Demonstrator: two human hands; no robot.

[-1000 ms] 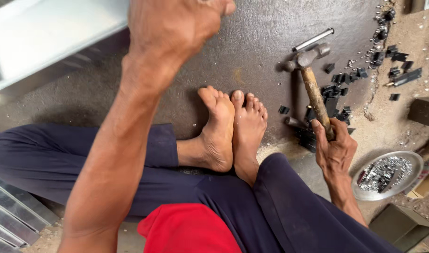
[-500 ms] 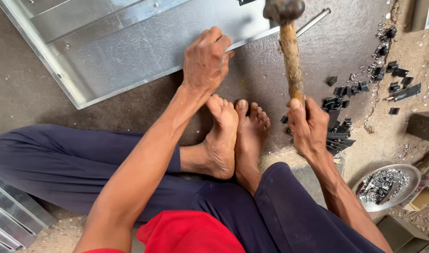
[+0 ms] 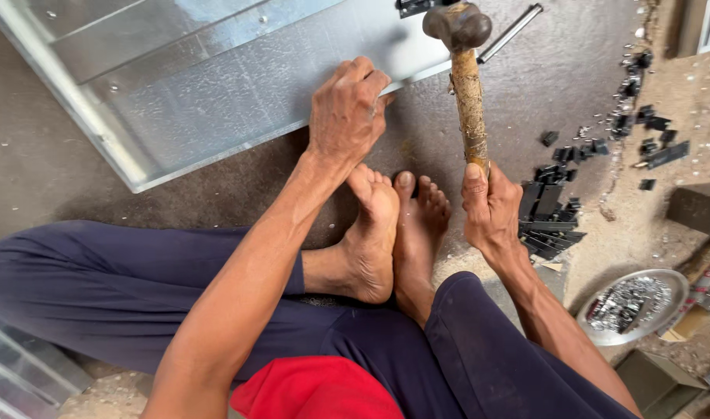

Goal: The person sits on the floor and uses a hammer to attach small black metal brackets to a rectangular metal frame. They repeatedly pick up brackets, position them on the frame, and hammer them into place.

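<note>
1. Right hand [image 3: 490, 208] is clenched round the wooden handle of the hammer [image 3: 467, 85] — the worn metal head stands up at twelve o'clock of the fist.
2. Left hand [image 3: 347, 112], fingers curled, presses down on the near edge of the metal sheet [image 3: 207, 85].
3. The sheet — grey, shiny, with folded rims — lies at eleven o'clock of the bare feet [image 3: 393, 233].
4. Small black parts [image 3: 552, 213] are scattered at three o'clock of the right hand.

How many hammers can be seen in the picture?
1. The hammer is in the right hand, which grips its wooden handle, with the head raised over the edge of the metal sheet. Others may lie out of view.
</note>
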